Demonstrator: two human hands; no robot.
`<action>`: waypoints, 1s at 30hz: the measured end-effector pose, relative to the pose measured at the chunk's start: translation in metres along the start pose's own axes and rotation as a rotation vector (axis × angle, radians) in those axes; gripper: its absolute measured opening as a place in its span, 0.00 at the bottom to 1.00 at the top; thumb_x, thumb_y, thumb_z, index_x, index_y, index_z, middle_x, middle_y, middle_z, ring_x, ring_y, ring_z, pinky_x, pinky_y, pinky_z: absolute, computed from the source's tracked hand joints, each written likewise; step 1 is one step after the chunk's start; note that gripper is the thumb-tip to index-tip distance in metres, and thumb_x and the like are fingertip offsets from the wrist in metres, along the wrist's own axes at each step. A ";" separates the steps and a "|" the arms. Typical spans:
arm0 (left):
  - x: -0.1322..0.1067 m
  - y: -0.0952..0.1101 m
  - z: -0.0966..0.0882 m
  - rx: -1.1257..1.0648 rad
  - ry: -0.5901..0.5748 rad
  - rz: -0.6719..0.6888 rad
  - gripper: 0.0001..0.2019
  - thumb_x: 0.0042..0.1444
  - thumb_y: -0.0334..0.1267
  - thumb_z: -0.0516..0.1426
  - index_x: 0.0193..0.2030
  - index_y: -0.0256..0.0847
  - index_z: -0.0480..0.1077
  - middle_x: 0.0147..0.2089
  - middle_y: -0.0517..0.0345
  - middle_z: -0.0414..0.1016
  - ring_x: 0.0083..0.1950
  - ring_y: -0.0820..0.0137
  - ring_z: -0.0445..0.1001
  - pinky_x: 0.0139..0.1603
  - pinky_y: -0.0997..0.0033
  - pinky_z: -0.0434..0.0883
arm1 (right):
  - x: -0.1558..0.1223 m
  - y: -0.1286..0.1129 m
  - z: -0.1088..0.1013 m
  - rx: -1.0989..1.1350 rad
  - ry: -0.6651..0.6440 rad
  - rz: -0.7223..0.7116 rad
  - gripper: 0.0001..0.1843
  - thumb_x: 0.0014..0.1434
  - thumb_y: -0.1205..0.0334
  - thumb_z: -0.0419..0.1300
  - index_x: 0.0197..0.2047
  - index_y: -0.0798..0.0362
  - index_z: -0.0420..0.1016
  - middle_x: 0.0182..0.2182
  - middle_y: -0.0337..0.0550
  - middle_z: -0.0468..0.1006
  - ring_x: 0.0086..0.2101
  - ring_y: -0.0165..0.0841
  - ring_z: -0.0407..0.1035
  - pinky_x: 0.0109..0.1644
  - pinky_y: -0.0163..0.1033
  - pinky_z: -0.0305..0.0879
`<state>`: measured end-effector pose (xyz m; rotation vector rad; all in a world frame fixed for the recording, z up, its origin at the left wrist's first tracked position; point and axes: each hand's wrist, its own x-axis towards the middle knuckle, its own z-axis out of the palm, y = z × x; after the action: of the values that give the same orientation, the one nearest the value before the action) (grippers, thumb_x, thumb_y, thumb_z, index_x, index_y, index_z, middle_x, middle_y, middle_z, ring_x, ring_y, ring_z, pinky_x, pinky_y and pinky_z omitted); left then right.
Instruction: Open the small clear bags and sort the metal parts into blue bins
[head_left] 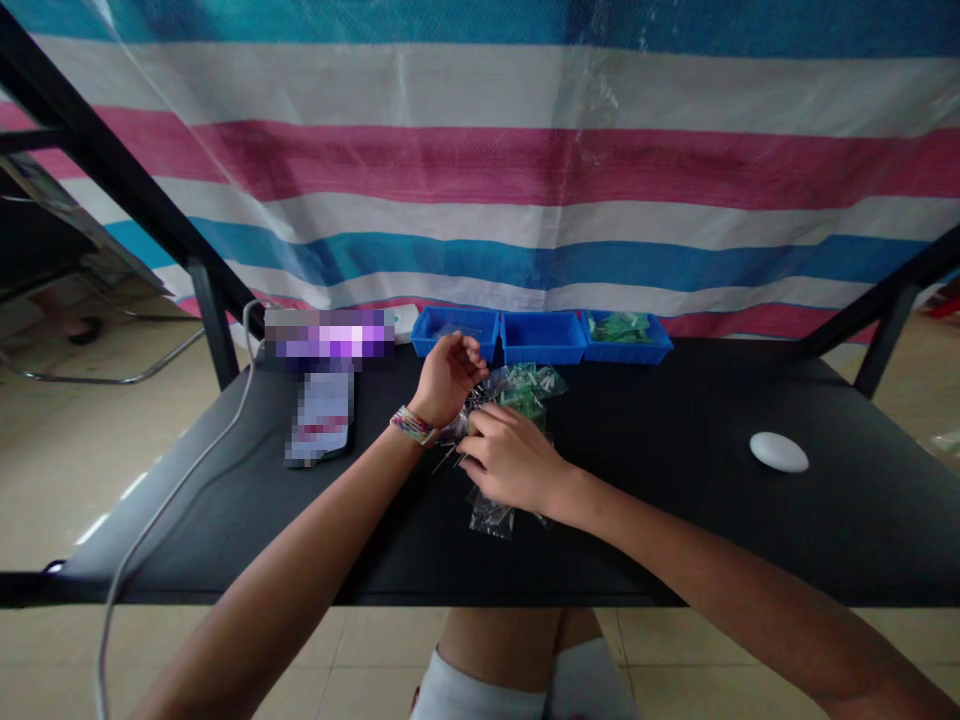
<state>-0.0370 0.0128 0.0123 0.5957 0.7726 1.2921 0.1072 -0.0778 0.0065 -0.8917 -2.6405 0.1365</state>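
My left hand (447, 380), with a woven bracelet at its wrist, is held just in front of the left blue bin (480, 350). Its fingers are curled inward, and what they hold, if anything, is hidden. My right hand (514, 455) lies palm down over the pile, fingers bent and closed at its left side; I cannot make out what is in them. Thin metal pins (445, 460) stick out by its fingertips. Small clear bags with green pieces (525, 395) lie beyond this hand, and another clear bag (492, 515) lies on the near side.
A middle blue bin (544, 350) and a right blue bin (637, 351) holding green bags stand along the back. A phone (324, 415) lies left, near a white cable (184, 470). A white oval object (779, 452) sits right on the black table (675, 430).
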 end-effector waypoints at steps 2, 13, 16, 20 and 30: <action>0.002 0.003 -0.003 -0.047 0.027 -0.011 0.13 0.64 0.40 0.57 0.28 0.39 0.70 0.22 0.63 0.65 0.24 0.74 0.70 0.30 0.74 0.72 | 0.001 0.000 0.000 0.018 -0.002 0.013 0.04 0.66 0.65 0.67 0.39 0.54 0.84 0.39 0.49 0.77 0.46 0.42 0.70 0.53 0.47 0.69; 0.004 0.003 -0.007 -0.181 0.082 -0.037 0.09 0.60 0.37 0.57 0.29 0.40 0.67 0.21 0.65 0.62 0.22 0.76 0.65 0.27 0.76 0.68 | 0.010 -0.006 0.000 0.032 -0.028 0.000 0.05 0.65 0.66 0.65 0.43 0.52 0.84 0.39 0.48 0.78 0.46 0.42 0.68 0.52 0.46 0.67; 0.003 0.004 -0.007 -0.208 0.095 -0.046 0.09 0.61 0.36 0.56 0.29 0.40 0.67 0.21 0.64 0.62 0.22 0.76 0.65 0.27 0.76 0.68 | 0.015 -0.007 -0.001 0.009 -0.056 -0.017 0.04 0.64 0.68 0.64 0.41 0.52 0.82 0.39 0.48 0.78 0.45 0.42 0.68 0.50 0.46 0.66; 0.005 0.005 -0.010 -0.196 0.076 -0.045 0.08 0.60 0.36 0.57 0.29 0.40 0.67 0.21 0.65 0.63 0.22 0.76 0.65 0.27 0.76 0.68 | 0.016 -0.008 -0.002 0.039 -0.049 -0.030 0.04 0.62 0.70 0.64 0.38 0.52 0.78 0.39 0.47 0.78 0.44 0.41 0.69 0.49 0.45 0.66; 0.007 0.008 -0.012 -0.014 0.046 0.015 0.08 0.58 0.39 0.58 0.30 0.40 0.68 0.23 0.65 0.63 0.22 0.75 0.66 0.26 0.76 0.68 | 0.002 0.049 -0.036 0.325 0.340 0.048 0.08 0.64 0.72 0.61 0.37 0.50 0.76 0.36 0.42 0.79 0.41 0.37 0.73 0.48 0.42 0.68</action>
<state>-0.0502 0.0206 0.0099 0.5630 0.7971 1.3280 0.1461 -0.0377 0.0307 -0.7884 -2.2031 0.3785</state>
